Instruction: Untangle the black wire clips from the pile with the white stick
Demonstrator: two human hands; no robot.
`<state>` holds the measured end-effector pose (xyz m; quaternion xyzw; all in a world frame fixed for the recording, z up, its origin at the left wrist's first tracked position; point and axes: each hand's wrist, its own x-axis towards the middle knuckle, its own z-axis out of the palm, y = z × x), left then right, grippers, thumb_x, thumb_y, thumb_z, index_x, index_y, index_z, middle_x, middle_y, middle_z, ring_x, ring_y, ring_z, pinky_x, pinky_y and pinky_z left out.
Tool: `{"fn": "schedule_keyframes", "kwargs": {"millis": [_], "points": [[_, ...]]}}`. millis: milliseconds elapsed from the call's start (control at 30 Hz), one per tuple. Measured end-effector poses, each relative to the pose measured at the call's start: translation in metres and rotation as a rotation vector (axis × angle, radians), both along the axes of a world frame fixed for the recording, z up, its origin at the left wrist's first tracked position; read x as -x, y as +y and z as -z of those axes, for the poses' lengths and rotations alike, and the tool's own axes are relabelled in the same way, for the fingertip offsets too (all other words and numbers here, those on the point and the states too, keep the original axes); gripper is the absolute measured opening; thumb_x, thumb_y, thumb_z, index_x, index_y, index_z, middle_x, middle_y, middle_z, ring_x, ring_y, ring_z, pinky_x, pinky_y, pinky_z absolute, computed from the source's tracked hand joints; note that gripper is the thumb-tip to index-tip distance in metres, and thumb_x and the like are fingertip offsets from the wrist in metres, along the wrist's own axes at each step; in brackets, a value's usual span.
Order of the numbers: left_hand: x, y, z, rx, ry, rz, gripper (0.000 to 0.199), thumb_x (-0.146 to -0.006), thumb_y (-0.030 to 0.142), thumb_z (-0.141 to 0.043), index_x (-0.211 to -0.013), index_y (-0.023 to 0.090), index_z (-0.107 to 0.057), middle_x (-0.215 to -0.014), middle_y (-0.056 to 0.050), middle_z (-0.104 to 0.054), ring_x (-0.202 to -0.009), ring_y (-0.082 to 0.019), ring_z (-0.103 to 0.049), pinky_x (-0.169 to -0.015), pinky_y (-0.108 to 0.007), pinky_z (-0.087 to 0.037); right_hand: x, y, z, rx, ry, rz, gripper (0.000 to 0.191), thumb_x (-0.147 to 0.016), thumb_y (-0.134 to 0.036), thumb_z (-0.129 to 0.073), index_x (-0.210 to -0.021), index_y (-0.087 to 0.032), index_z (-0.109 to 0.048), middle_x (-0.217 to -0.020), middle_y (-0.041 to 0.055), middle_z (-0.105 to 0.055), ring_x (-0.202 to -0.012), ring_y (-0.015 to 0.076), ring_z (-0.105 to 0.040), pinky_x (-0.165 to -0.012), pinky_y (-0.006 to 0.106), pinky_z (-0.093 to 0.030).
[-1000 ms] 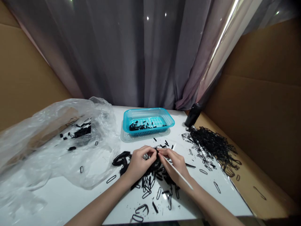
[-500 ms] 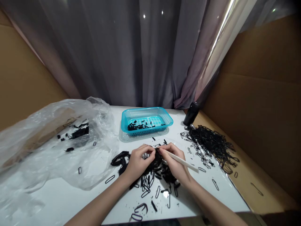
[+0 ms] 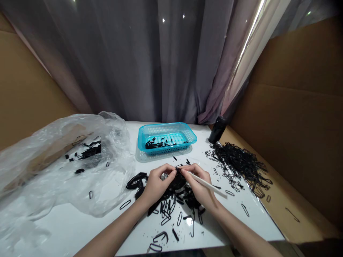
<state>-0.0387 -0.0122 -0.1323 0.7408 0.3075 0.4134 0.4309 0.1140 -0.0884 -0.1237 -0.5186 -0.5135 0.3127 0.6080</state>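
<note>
My left hand [image 3: 158, 182] is closed in a pinch over a heap of black rubbery pieces [image 3: 166, 207]. Between its fingertips and those of the other hand is a small black piece [image 3: 178, 168], too small to make out clearly. My right hand [image 3: 200, 184] is closed around a slim white stick-like tool [image 3: 208, 184], whose back end points to the lower right. The tool's tip is hidden at the fingers. Thin black loops and strips lie under and in front of both hands.
A blue basket [image 3: 194, 138] with black strips inside stands behind the hands. At right are a pile of black loops [image 3: 239, 162] and a dark cylinder [image 3: 217, 130]. Clear plastic sheeting [image 3: 115, 185] covers the left side. Cardboard walls [image 3: 300, 107] flank the white table [image 3: 93, 232].
Both hands stay at nearly the same spot with fingertips close together. The white tool has shifted very slightly, its back end a little lower.
</note>
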Motion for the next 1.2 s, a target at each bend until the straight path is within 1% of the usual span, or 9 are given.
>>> {"fn": "schedule_keyframes", "kwargs": {"millis": [133, 200, 233, 300, 433, 567, 733, 1033, 1200], "points": [[-0.001, 0.001, -0.001, 0.114, -0.043, 0.038, 0.021, -0.086, 0.033, -0.06, -0.076, 0.016, -0.066, -0.074, -0.002, -0.067, -0.073, -0.018, -0.062, -0.069, -0.026, -0.048, 0.001, -0.002, 0.005, -0.167, -0.328, -0.005, 0.01, -0.092, -0.022, -0.056, -0.094, -0.023, -0.066, -0.098, 0.0063, -0.074, -0.092, 0.0215, -0.07, -0.082, 0.034, -0.054], [-0.001, 0.002, -0.001, 0.161, -0.066, 0.054, 0.023, -0.085, 0.036, -0.062, -0.075, 0.016, -0.065, -0.073, -0.002, -0.067, -0.072, -0.018, -0.062, -0.069, -0.027, -0.049, 0.001, -0.002, 0.006, -0.221, -0.414, -0.016, 0.012, -0.093, -0.019, -0.054, -0.096, -0.023, -0.066, -0.099, 0.0067, -0.074, -0.092, 0.0214, -0.07, -0.082, 0.034, -0.054], [-0.002, 0.002, -0.001, 0.175, -0.076, 0.058, 0.023, -0.084, 0.037, -0.063, -0.075, 0.016, -0.065, -0.073, -0.003, -0.067, -0.071, -0.018, -0.062, -0.069, -0.027, -0.05, 0.001, -0.002, 0.006, -0.225, -0.414, -0.016, 0.013, -0.093, -0.019, -0.054, -0.096, -0.023, -0.066, -0.099, 0.0068, -0.074, -0.092, 0.0213, -0.07, -0.081, 0.034, -0.054], [-0.002, 0.003, 0.0, 0.182, -0.089, 0.067, 0.022, -0.083, 0.037, -0.064, -0.076, 0.016, -0.065, -0.073, -0.003, -0.067, -0.072, -0.017, -0.062, -0.07, -0.027, -0.051, 0.002, -0.003, 0.004, -0.179, -0.33, 0.001, 0.01, -0.092, -0.022, -0.056, -0.093, -0.023, -0.066, -0.098, 0.0065, -0.074, -0.091, 0.0211, -0.07, -0.08, 0.033, -0.054], [-0.001, 0.002, 0.002, 0.141, -0.082, 0.088, 0.018, -0.085, 0.033, -0.063, -0.079, 0.016, -0.065, -0.077, -0.003, -0.067, -0.075, -0.017, -0.062, -0.072, -0.027, -0.05, 0.001, -0.003, -0.002, -0.045, -0.087, 0.032, 0.011, -0.09, -0.029, -0.061, -0.087, -0.022, -0.068, -0.094, 0.005, -0.074, -0.09, 0.0204, -0.069, -0.079, 0.031, -0.054], [0.0, -0.002, 0.004, 0.083, -0.057, 0.116, 0.014, -0.086, 0.029, -0.063, -0.08, 0.017, -0.064, -0.077, -0.002, -0.065, -0.075, -0.016, -0.06, -0.072, -0.026, -0.048, -0.007, 0.003, -0.001, -0.015, 0.042, 0.1, 0.014, -0.086, -0.033, -0.066, -0.086, -0.02, -0.07, -0.089, 0.0045, -0.074, -0.086, 0.0205, -0.068, -0.079, 0.032, -0.053], [0.0, -0.002, 0.002, 0.088, -0.072, 0.094, 0.014, -0.084, 0.027, -0.06, -0.075, 0.017, -0.058, -0.071, 0.0, -0.059, -0.069, -0.015, -0.056, -0.066, -0.025, -0.046, -0.012, 0.008, 0.0, -0.01, 0.117, 0.129, 0.02, -0.083, -0.039, -0.069, -0.087, -0.02, -0.071, -0.091, 0.006, -0.074, -0.088, 0.0219, -0.069, -0.083, 0.036, -0.055], [0.002, 0.001, -0.003, 0.123, -0.092, 0.107, 0.014, -0.077, 0.027, -0.058, -0.068, 0.018, -0.052, -0.063, 0.003, -0.05, -0.059, -0.012, -0.047, -0.057, -0.023, -0.04, -0.012, 0.008, -0.008, 0.008, 0.201, 0.138, 0.026, -0.077, -0.045, -0.075, -0.08, -0.02, -0.07, -0.089, 0.0062, -0.074, -0.087, 0.023, -0.071, -0.083, 0.039, -0.058], [0.003, 0.0, -0.004, 0.127, -0.09, 0.089, 0.015, -0.076, 0.028, -0.057, -0.066, 0.019, -0.05, -0.061, 0.004, -0.045, -0.057, -0.012, -0.042, -0.054, -0.023, -0.036, -0.012, 0.009, -0.009, 0.033, 0.232, 0.087, 0.029, -0.074, -0.047, -0.076, -0.078, -0.02, -0.069, -0.088, 0.0061, -0.076, -0.086, 0.0236, -0.073, -0.082, 0.04, -0.059]]}}
